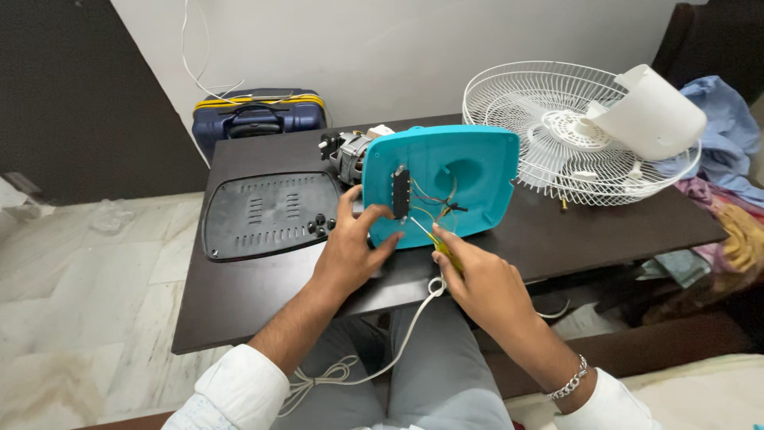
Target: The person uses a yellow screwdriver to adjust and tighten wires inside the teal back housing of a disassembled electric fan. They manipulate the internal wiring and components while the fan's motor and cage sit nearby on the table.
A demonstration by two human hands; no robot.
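A turquoise plastic fan base housing point(469, 163) stands tilted on its edge on the dark table point(239, 295), its hollow inside facing me. A black switch block point(400, 192) with coloured wires sits inside it. My left hand point(350, 247) grips the housing's left edge, thumb near the switch block. My right hand point(481, 283) holds a yellow-green screwdriver point(440, 244) whose tip points up at the wires. A white power cord point(406, 334) runs from under my right hand down across my lap.
A grey fan motor point(348, 153) lies behind the housing. A black vented base plate point(267, 213) lies at the left. A white wire fan guard point(557, 131) with a white plastic cover point(652, 111) lies at the right. A blue suitcase point(256, 118) stands behind the table.
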